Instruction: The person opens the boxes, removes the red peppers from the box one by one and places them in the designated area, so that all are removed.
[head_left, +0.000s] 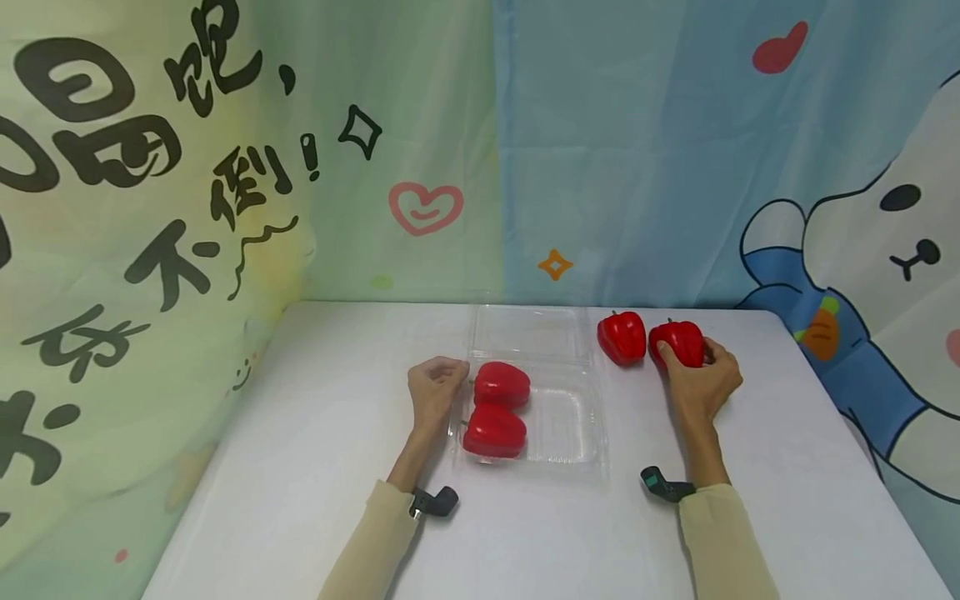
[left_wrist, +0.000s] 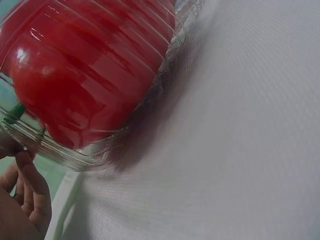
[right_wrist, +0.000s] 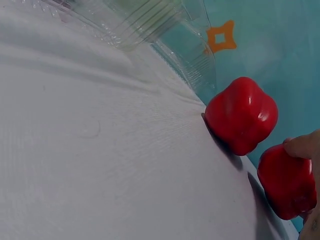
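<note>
A clear plastic clamshell box (head_left: 564, 457) lies with its lid (head_left: 525, 329) folded back on the table. Two red bell peppers lie on their sides in its left half, a back one (head_left: 501, 384) and a front one (head_left: 495, 432). My left hand (head_left: 437, 392) pinches the box's left rim between thumb and fingers, seen also in the left wrist view. To the right of the box, my right hand (head_left: 703, 379) grips a red bell pepper (head_left: 677, 342) from its right side. Another red bell pepper (head_left: 622, 338) stands just left of that one, apart from the hand.
The white table (head_left: 315, 533) ends at the back against a printed fabric backdrop (head_left: 600, 167). The box's right half shows bare plastic. Each wrist carries a small dark camera, one left (head_left: 435, 502) and one right (head_left: 666, 485).
</note>
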